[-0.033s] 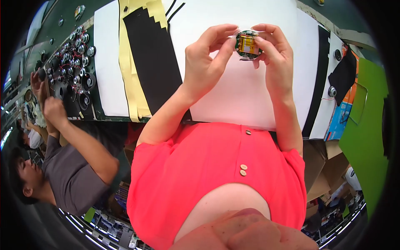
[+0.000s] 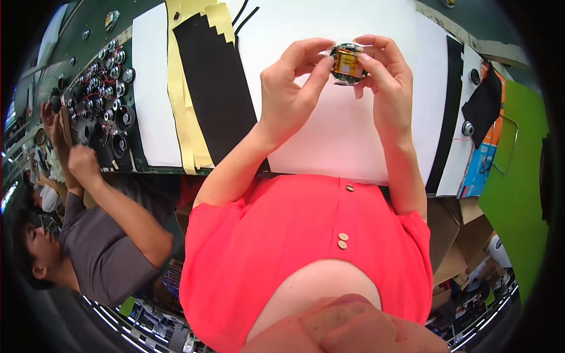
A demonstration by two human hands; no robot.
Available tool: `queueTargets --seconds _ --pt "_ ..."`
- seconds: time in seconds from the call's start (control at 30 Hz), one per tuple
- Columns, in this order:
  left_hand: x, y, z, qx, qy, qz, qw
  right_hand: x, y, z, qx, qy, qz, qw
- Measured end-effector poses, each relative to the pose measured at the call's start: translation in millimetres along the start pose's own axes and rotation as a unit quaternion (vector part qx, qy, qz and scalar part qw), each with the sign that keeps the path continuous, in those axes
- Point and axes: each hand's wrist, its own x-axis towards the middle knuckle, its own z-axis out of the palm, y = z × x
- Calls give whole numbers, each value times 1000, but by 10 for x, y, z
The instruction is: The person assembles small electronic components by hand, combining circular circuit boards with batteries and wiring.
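Observation:
Between my hands, above the white sheet (image 2: 329, 129), is a round circuit board assembly (image 2: 347, 66). A yellow-wrapped battery pack lies across its green board, and a clear rim shows around it. My left hand (image 2: 299, 88) pinches the assembly's left edge between thumb and fingers. On the other side, my right hand (image 2: 388, 73) grips the right edge, its thumb close to the battery. Its underside is hidden.
Left of the sheet lie black strips (image 2: 212, 82) on yellow backing paper (image 2: 187, 117). Several small speakers with red wires (image 2: 109, 91) cover the table's left end, beside a co-worker's hand (image 2: 84, 165). At right sit a small speaker (image 2: 468, 128) and black cloth (image 2: 485, 100).
My hands and the round assembly have shifted very slightly left, with the same grip. The co-worker's near hand has moved a little lower in the picture.

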Motion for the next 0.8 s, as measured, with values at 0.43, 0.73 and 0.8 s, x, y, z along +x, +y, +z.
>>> queueTargets --seconds 0.43,0.73,0.8 --pt "11 25 26 36 40 65 996 -124 -26 57 51 -1 -12 999" --pt "57 31 -18 76 20 85 993 -148 -18 79 31 16 -40 999" --pt "55 40 -7 78 17 84 993 -140 16 66 46 12 -38 998"
